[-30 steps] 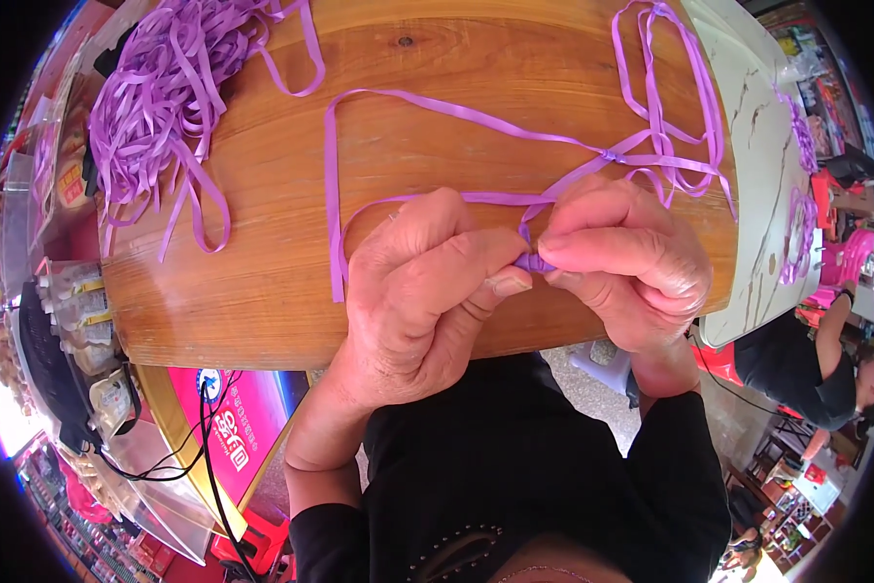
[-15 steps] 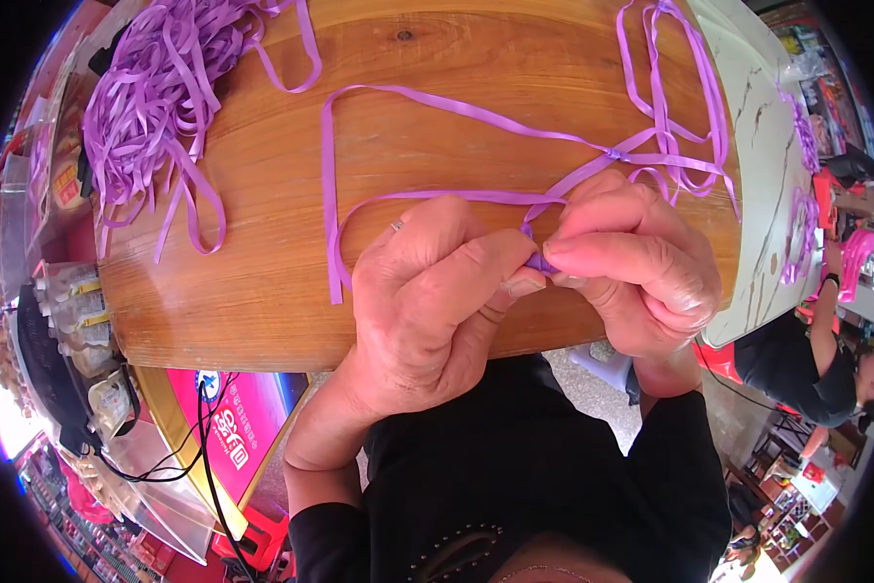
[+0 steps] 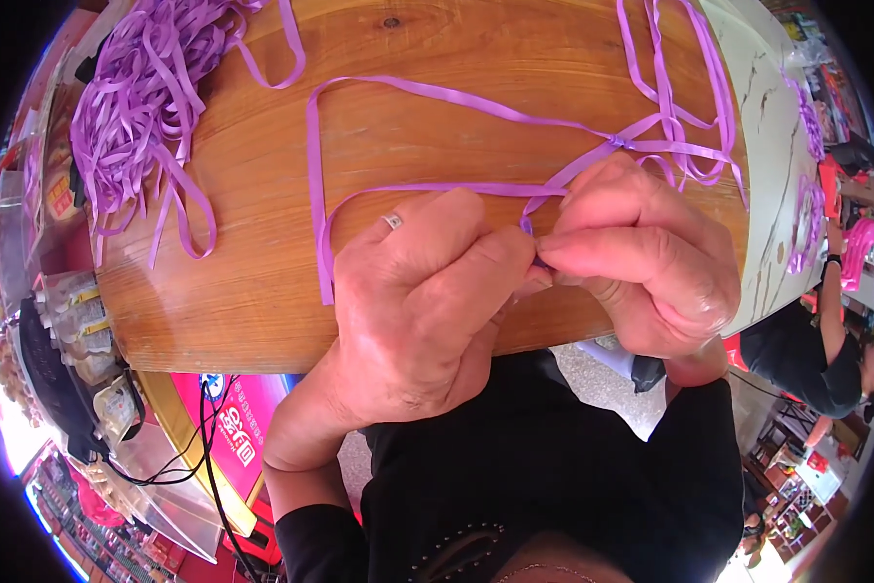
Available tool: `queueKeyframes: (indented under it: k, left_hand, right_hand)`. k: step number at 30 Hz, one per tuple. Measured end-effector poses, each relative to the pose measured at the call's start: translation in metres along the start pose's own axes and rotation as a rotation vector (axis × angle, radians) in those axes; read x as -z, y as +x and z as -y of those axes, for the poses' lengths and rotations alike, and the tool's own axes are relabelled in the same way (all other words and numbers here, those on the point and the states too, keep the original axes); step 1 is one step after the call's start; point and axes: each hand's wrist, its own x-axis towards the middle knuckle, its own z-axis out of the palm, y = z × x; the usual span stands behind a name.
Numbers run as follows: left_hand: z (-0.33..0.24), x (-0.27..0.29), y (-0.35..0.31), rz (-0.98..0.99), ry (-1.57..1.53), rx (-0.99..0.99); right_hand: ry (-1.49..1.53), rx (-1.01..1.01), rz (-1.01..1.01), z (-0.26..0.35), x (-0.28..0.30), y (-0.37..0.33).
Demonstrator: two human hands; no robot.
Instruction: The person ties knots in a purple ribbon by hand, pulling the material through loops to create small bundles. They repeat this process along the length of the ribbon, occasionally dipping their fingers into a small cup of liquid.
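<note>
A purple ribbon (image 3: 427, 90) runs in long loops over the wooden table and is knotted where strands cross, just beyond my right hand. Both hands meet at the table's near edge, pinching one short section of it. My left hand (image 3: 422, 301), with a ring on one finger, is closed on the ribbon between thumb and forefinger. Against it, my right hand (image 3: 651, 257) is closed too, thumb and finger pressed on the same bit. Fingertips hide most of the pinched part; a small twist of ribbon (image 3: 526, 223) rises just above them.
A big tangled heap of purple ribbon (image 3: 145, 107) lies at the table's far left. Beyond the wooden table (image 3: 223, 311), a white marbled table (image 3: 762, 194) adjoins on the right. Black cables (image 3: 206, 437) hang at the lower left. Another person (image 3: 806, 360) in black is at the right.
My hands have shifted slightly apart at the wrists, still pinching the ribbon. The left hand has turned a little, and the pinched part is more hidden.
</note>
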Motion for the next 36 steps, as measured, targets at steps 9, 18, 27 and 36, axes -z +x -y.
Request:
queueKeyframes:
  k: [9,18,27,36]
  left_hand:
    - [0.021,-0.016,0.009,-0.088,-0.297,-0.109]
    - [0.022,-0.016,0.005,-0.074,-0.247,-0.058]
    - [0.013,-0.009,0.011,0.035,-0.167,-0.071]
    - [0.015,-0.008,0.006,-0.011,-0.086,-0.046]
  right_hand:
    - [0.031,-0.037,-0.056,-0.012,0.004,0.002]
    - [0.003,-0.088,-0.079,-0.002,0.005,0.005]
    - [-0.110,0.061,-0.112,-0.009,0.001,-0.002]
    - [-0.225,0.072,-0.022,-0.006,0.009,-0.003]
